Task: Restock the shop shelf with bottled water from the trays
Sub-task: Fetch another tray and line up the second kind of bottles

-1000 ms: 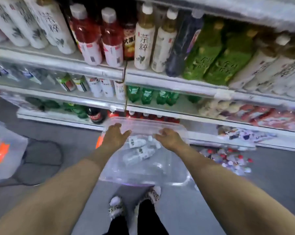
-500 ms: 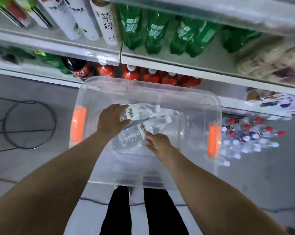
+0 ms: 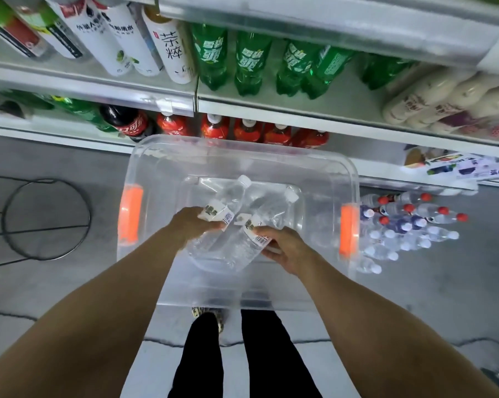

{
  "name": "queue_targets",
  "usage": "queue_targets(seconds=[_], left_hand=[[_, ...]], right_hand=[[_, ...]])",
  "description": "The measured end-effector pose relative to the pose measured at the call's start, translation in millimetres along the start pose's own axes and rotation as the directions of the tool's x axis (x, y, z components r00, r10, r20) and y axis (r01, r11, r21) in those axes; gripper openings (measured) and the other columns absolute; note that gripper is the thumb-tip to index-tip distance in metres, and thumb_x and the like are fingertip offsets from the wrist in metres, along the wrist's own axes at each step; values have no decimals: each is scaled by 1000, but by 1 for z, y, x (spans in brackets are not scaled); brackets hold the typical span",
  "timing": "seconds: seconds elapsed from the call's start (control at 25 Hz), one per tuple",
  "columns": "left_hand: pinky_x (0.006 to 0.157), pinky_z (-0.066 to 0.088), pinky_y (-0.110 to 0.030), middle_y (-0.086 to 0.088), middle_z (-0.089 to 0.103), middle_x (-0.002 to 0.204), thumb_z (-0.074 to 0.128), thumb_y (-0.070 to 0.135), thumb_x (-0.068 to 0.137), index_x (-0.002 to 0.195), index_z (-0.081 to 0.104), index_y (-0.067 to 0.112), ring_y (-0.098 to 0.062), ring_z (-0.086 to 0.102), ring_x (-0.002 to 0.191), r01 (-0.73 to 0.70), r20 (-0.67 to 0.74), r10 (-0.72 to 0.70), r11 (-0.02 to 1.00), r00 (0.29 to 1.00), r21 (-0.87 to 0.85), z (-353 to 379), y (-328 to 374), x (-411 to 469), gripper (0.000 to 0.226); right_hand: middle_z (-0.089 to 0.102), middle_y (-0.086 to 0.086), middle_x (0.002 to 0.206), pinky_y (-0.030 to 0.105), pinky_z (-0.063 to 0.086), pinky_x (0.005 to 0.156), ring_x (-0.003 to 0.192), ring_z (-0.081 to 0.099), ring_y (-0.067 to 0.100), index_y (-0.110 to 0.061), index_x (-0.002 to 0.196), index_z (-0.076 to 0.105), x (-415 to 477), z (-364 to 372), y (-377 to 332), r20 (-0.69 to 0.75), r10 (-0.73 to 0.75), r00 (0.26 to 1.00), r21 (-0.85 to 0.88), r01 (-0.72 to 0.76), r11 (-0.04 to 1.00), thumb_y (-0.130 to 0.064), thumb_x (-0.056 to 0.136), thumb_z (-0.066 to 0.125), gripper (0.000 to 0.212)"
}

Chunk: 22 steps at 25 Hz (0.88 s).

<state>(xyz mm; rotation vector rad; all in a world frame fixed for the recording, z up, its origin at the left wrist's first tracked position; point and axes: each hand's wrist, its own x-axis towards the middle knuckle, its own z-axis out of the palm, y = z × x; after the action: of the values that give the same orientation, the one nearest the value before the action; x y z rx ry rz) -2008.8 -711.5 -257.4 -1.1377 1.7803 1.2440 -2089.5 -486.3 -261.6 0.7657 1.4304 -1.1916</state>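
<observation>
Head view looks steeply down on a clear plastic bin [image 3: 242,146] with an orange handle [image 3: 130,216] on each short side, set on the grey floor [image 3: 55,282] just in front of the shop shelf [image 3: 300,106]; two water bottles lie inside the bin, side by side and touching, white caps pointing toward the shelf; left grip [image 3: 190,225] is closed round the labelled middle of the left bottle [image 3: 232,198], fingers curled over the label; right grip [image 3: 285,248] is closed round the right bottle [image 3: 275,208] at its label, thumb and fingers wrapped on it; whether either bottle is clear of the bin's bottom cannot be told; a shrink-wrapped pack of water [image 3: 409,225], caps red and white, lies on the floor just beside the bin's right side; the lowest shelf row directly behind the bin holds red-labelled bottles [image 3: 246,130] and a cola bottle [image 3: 127,124]; the row above holds green soda bottles [image 3: 211,56] and white tea bottles [image 3: 170,47]; a wire stand [image 3: 45,219] sits on the floor well apart to the left; the person's legs in black trousers [image 3: 202,354] stand at the bin's near edge.
</observation>
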Motion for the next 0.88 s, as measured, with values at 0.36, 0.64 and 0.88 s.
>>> queue_targets(seconds=[0.36, 0.64, 0.88], left_hand=[[97, 48, -39, -4, 73, 115, 90, 60, 46, 123, 68, 10, -25, 64, 114, -16, 177, 152, 800, 972, -599, -12, 7, -129, 95], [107, 45, -55, -10, 64, 134, 89, 32, 71, 147, 43, 14, -31, 62, 120, -215, 149, 495, 602, 856, -769, -58, 47, -226, 90], [86, 55, -42, -16, 72, 100, 68, 49, 80, 114, 68, 3, -29, 69, 88, -285, 144, 665, 492, 733, -823, -99, 111, -325, 58]], right_hand=[[75, 10, 118, 56, 53, 100, 111, 69, 32, -16, 127, 69, -120, 1, -9, 46, -274, 961, 131, 266, 955, -54, 64, 93, 77], [71, 16, 100, 42, 60, 80, 87, 71, 31, -4, 118, 65, -237, 16, -47, 133, -537, 833, 156, 517, 842, -19, 76, 86, 49], [70, 15, 94, 44, 57, 85, 83, 69, 31, -5, 109, 69, -335, 33, -91, 238, -689, 684, 180, 666, 723, -29, 56, 93, 63]])
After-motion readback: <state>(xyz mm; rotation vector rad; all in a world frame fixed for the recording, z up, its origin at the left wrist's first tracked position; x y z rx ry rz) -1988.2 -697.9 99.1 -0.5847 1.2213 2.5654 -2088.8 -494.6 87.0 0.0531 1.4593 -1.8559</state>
